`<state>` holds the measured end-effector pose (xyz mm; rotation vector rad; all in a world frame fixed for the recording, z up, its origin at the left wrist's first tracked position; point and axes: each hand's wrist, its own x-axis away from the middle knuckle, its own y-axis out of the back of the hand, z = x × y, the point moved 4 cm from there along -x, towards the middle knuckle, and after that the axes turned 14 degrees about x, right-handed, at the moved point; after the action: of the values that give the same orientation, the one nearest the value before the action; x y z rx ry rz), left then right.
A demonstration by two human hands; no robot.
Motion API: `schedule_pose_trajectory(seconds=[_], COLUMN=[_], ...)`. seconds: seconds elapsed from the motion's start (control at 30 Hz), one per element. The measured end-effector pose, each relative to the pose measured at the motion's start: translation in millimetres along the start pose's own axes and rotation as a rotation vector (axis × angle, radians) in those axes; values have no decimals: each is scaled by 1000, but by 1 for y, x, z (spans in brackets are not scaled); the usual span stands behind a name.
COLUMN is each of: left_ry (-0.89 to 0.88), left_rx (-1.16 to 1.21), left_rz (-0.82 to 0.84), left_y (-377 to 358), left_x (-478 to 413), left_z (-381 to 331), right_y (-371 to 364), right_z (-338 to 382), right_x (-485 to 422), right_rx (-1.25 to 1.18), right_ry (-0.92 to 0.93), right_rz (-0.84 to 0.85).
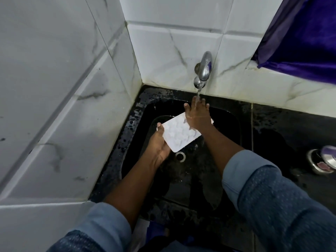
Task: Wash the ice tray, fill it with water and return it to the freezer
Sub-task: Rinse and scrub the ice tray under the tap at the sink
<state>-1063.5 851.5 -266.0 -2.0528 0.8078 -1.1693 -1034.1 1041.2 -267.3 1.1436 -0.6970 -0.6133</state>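
Observation:
A white ice tray (179, 134) is held tilted over the black sink (227, 135). My left hand (158, 142) grips its near left corner from below, thumb along the edge. My right hand (195, 115) lies flat on the tray's far end with straight, spread fingers, right under the stream. Water runs from the chrome tap (204, 69) on the tiled wall onto the back of that hand. The tray's far right corner is hidden by my right hand.
The sink drain (180, 156) lies just below the tray. White tiled walls close in at the left and back. A wet black counter (291, 128) extends right, with a steel container (321, 161) at its edge. A purple cloth (305, 37) hangs at the upper right.

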Motion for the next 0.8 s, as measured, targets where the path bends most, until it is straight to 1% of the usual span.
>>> schedule_pose_trajectory(seconds=[0.03, 0.1, 0.13, 0.17, 0.23, 0.33, 0.4, 0.47, 0.53, 0.6, 0.63, 0.7, 0.77, 0.8], left_ry=[4, -7, -14, -17, 3, -17, -28, 1, -11, -46, -48, -90, -145, -167], left_rx=[7, 32, 43, 44, 72, 101, 95, 120, 138, 130, 125, 79, 35, 44], left_rz=[-34, -23, -16, -28, -44, -117, -86, 14, -11, -49, -45, -86, -183, -179], left_y=[0, 4, 4, 6, 9, 18, 20, 16, 16, 9, 2, -2, 2, 5], left_x=[2, 3, 4, 4, -5, -19, -17, -10, -7, -8, -9, -14, -21, -25], left_z=[3, 9, 12, 13, 18, 23, 23, 26, 28, 24, 23, 20, 16, 16], right_y=[5, 9, 9, 5, -7, -28, -28, -18, -4, 5, 5, -4, -19, -22], right_z=[1, 4, 7, 13, 32, 55, 50, 31, 12, 13, 23, 50, 64, 61], right_x=[-3, 4, 10, 18, 39, 68, 60, 37, 14, 8, 15, 42, 61, 59], right_rx=[-9, -72, -103, -126, -150, -58, -30, -20, -54, -108, -131, -146, -126, -110], right_ry=[-98, -288, -334, -332, -261, -102, -63, -157, -286, -341, -322, -219, -95, -71], right_rz=[-3, 32, 22, 8, 2, 30, 53, 64, 78, 51, 23, -17, -21, -3])
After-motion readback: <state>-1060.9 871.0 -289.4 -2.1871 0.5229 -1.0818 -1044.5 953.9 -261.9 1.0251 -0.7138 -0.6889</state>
